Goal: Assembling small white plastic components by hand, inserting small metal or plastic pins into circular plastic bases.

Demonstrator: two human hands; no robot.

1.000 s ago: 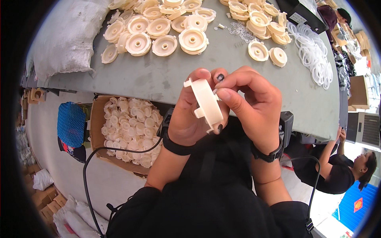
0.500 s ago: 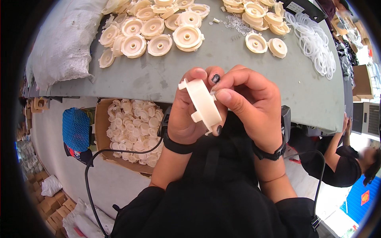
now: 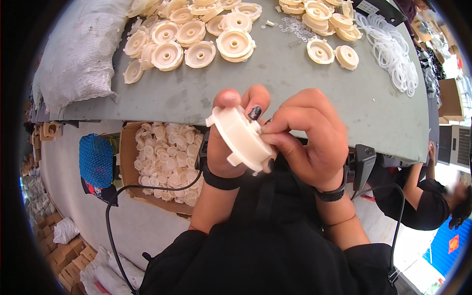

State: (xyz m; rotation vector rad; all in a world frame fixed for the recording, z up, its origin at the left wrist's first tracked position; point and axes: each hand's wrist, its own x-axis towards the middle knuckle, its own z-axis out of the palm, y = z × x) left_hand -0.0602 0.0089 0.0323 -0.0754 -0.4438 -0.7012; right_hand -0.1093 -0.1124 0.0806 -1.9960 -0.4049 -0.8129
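Note:
A cream plastic cap (image 3: 241,139), round with lugs on its rim, is tilted on edge in front of me. My left hand (image 3: 223,147) is closed around it, the fingers behind and over its edge. At the cap's right face my right hand (image 3: 314,140) pinches a small whitish piece (image 3: 257,128) between thumb and forefinger. The fingertips hide most of that piece, so its kind cannot be told. Both hands are above the near edge of the table.
On the grey-green table (image 3: 162,98) lie many cream caps (image 3: 199,54), small clear washers (image 3: 297,27) and white rings (image 3: 393,54). A white woven sack (image 3: 81,54) rests at left. Below stands a carton (image 3: 129,162) of small cream parts. Another person (image 3: 418,196) is at right.
The cap has turned and tipped slightly to the left in my left hand. My right fingers have moved slightly lower and closed tighter at its right face.

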